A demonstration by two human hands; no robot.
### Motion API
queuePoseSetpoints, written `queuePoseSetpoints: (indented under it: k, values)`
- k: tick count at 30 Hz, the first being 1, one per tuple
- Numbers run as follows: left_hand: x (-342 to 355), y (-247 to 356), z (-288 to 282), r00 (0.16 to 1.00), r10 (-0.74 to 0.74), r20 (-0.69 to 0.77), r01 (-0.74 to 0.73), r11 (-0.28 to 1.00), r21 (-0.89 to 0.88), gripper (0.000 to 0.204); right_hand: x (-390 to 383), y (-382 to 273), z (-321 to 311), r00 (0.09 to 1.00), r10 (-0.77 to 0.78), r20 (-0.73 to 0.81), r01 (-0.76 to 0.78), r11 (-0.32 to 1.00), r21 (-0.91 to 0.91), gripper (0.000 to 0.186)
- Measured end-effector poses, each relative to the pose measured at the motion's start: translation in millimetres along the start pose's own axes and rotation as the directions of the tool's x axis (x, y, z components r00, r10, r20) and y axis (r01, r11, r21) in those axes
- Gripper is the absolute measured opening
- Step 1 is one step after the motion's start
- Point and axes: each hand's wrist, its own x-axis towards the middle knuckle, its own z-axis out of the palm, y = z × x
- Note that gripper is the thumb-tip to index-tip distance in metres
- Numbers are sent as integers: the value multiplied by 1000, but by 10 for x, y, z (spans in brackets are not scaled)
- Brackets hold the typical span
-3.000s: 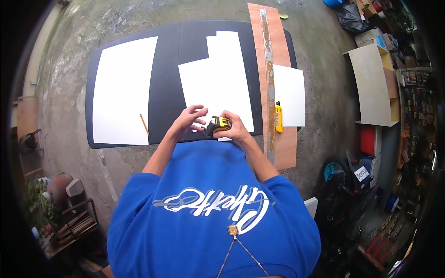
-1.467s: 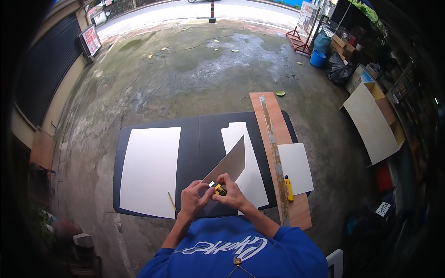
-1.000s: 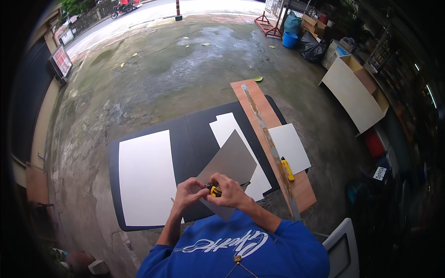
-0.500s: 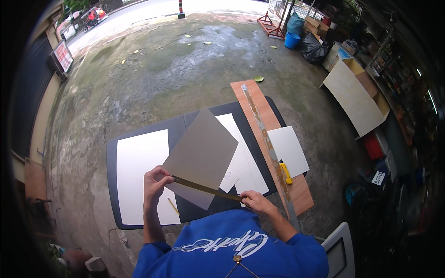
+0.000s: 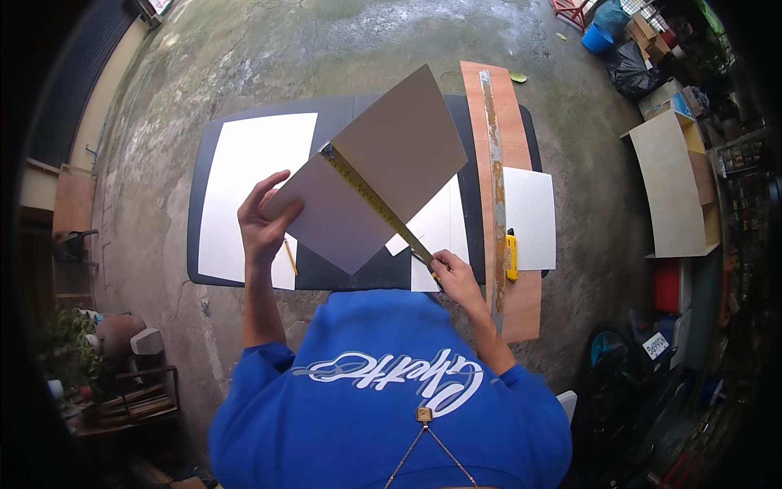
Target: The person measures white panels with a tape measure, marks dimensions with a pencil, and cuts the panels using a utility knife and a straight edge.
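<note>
Left hand [image 5: 265, 224], fingers part-spread, gripped one gray board [image 5: 403, 134]; right hand [image 5: 456, 281] closed on one extended tape measure [image 5: 371, 196]. One pencil [image 5: 291, 257] lay left, one cutter [image 5: 511, 257] right.

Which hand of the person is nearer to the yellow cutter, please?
The right. The right hand is left of the cutter, holding the tape measure; the left hand is much farther left, gripping the board.
</note>
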Motion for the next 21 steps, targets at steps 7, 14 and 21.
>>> queuePoseSetpoints:
  k: [7, 14, 21]
  values:
    - [-234, 62, 409, 926, 0, -377, -79, 978, -195, 37, 150, -104, -105, 985, -19, 170, 20, 1000, -4, 31]
    - [-370, 150, 593, 814, -22, -580, -179, 941, -288, 31, 137, -99, -248, 962, -40, 269, 38, 999, 16, 26]
    - [-459, 82, 492, 803, -85, -590, -158, 924, -349, 30, 55, -360, -537, 948, 31, 316, 23, 986, -166, 27]
